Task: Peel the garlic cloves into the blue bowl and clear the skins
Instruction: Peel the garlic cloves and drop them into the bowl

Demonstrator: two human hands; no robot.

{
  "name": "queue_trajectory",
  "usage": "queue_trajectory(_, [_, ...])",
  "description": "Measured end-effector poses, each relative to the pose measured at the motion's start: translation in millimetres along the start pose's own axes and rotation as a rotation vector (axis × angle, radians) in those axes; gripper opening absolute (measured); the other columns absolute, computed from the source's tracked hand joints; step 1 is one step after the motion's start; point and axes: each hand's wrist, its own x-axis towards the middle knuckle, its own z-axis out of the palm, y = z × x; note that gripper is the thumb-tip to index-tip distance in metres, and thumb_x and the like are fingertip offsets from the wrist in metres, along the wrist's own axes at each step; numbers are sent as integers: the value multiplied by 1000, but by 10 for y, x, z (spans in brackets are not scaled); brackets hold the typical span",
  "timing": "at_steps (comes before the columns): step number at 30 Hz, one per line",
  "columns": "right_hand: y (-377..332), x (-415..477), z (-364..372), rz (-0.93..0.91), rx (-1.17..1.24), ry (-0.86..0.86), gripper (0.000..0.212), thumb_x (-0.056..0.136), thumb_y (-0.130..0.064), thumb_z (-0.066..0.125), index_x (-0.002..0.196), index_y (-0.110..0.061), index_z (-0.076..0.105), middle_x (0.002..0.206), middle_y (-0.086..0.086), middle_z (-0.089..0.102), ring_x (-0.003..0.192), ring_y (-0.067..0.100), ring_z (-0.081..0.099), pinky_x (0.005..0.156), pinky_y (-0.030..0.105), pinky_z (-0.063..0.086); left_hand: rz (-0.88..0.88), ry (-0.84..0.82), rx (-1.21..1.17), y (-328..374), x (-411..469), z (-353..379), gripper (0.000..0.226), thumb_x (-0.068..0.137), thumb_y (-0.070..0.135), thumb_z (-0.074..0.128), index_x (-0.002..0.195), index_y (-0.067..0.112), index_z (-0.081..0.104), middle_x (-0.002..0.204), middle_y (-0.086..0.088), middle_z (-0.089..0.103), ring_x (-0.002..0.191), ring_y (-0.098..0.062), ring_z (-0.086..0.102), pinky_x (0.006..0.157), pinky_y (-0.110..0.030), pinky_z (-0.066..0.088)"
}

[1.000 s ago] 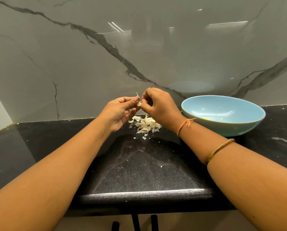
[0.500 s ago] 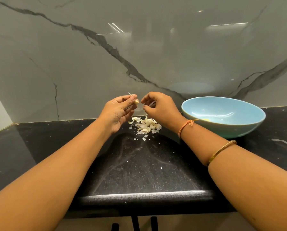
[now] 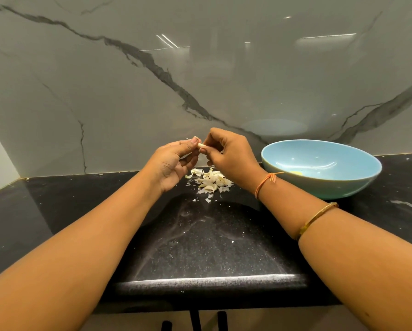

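Black speckled table w/ a grey marble wall behind it: that's your whole workspace. You've got both hands raised just above the table, right over the heap of skins, so whatever you strip off drops onto that one heap and not all over.

Your left hand pinches one garlic clove between thumb and curled fingers. A thin wisp of skin sticks out past the thumb. Your right hand meets it from the other side, its fingers curled too, tips nipping the clove's near end. Looks like you're picking at the skin there, tho I can't tell how much is off. So both hands are closed on that one clove and neither has anything else.

The blue bowl sits just to your right, apart from the heap, a short reach for dropping the bare clove in. One small yellowish piece lies in its bottom, prob. a peeled clove. The heap may hold unpeeled cloves too; can't tell them from skins.

Judging by that, peeling is under way, bowl nearly empty, skins not cleared yet. Next: finish stripping, drop the clove in w/o dragging skin along. Risk: loose flakes cling to your fingers & fall into the bowl.
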Motion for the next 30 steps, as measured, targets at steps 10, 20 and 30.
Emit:
queue_trajectory(10, [-14, 10, -29, 47, 242, -28, 8, 87, 3, 59, 84, 10, 57, 86, 23, 65, 71, 26, 65, 70, 39, 58, -109, -57, -159, 66, -15, -22, 8, 75, 13, 65, 77, 6, 67, 68, -2, 64, 60, -5, 59, 62, -16, 53])
queue_trajectory(20, [27, 5, -21, 176, 437, -21, 8, 85, -2, 65, 92, 2, 64, 80, 14, 66, 70, 18, 64, 71, 32, 58, -33, -51, -77, 10, 2, -32, 9, 84, 14, 64, 87, 6, 67, 75, -4, 67, 63, -7, 64, 60, -16, 56])
queue_trajectory(30, [12, 6, -86, 220, 451, -10, 13, 87, 0, 60, 91, -10, 68, 89, 12, 66, 85, 20, 64, 69, 27, 58, -24, -97, -64, 11, -43, 17, 18, 85, -3, 58, 100, 3, 64, 79, -8, 70, 68, -12, 68, 67, -20, 57])
